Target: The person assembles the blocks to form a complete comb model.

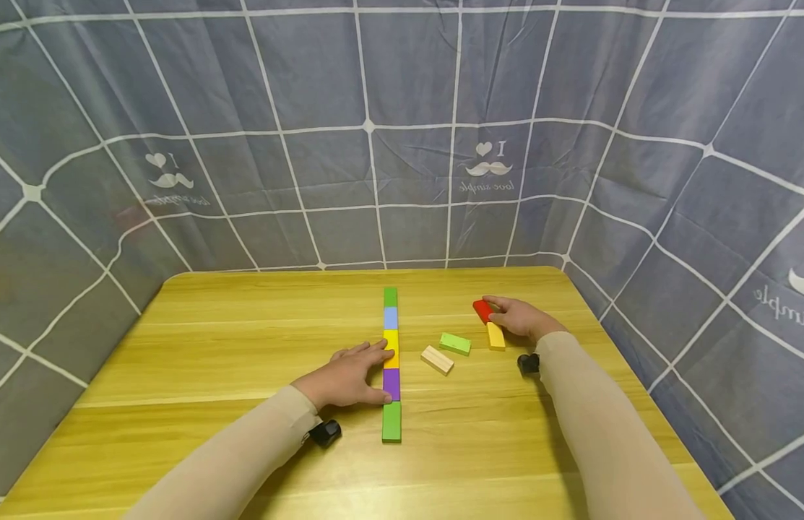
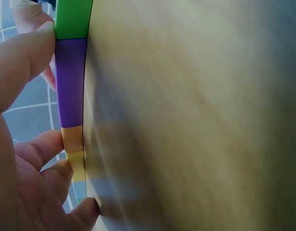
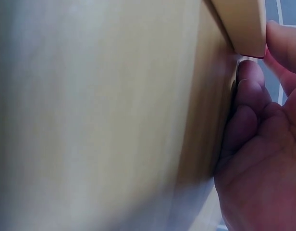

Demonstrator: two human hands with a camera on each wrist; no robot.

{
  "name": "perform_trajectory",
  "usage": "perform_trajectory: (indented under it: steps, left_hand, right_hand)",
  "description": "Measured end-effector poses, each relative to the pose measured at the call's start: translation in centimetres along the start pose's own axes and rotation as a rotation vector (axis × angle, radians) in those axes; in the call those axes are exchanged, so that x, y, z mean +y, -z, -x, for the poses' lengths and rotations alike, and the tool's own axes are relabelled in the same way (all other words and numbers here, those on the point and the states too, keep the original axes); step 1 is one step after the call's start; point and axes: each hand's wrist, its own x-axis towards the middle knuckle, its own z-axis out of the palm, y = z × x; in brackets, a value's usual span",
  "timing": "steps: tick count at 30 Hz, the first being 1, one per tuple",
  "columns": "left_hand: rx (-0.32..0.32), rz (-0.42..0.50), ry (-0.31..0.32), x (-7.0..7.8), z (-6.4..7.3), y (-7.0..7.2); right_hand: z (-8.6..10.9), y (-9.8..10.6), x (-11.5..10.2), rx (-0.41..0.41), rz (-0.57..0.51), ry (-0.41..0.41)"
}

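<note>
On the table a straight row of blocks runs away from me: a green block [image 1: 391, 423] nearest, then a purple block [image 1: 391, 383], yellow-orange ones, a light blue block [image 1: 391, 318] and another green block [image 1: 390, 297] at the far end. My left hand [image 1: 349, 375] lies along the row's left side, thumb at the purple block and spread fingertips on the yellow-orange part. My right hand [image 1: 520, 318] pinches a red block [image 1: 482, 310] between thumb and index finger. Its near end meets a light orange block [image 1: 495, 336], seen close in the right wrist view.
Between row and right hand lie a light green block [image 1: 455, 344] and a plain wooden block [image 1: 437, 360]. The wooden table [image 1: 245, 325] reaches back to a grey curtain [image 1: 310, 173] with white lines, which also runs along both sides.
</note>
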Motion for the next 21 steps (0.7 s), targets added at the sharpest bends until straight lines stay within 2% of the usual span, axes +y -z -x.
perform_trajectory:
  steps: [5, 13, 16, 21]
  left_hand:
    - [-0.014, 0.025, 0.001, -0.1, -0.1, 0.1]
    - [-0.023, 0.050, 0.000, 0.0, -0.1, 0.1]
    - [-0.025, 0.055, 0.003, 0.0, -0.1, 0.1]
    - [-0.030, 0.068, 0.007, -0.1, -0.1, 0.0]
  right_hand:
    - [0.0, 0.0, -0.5, 0.005, -0.012, 0.005]
    - [0.1, -0.2, -1.7, -0.014, -0.118, -0.053]
    - [0.3, -0.2, -2.2, -0.009, -0.087, -0.055]
    - [0.2, -0.3, -3.0, 0.037, 0.073, -0.013]
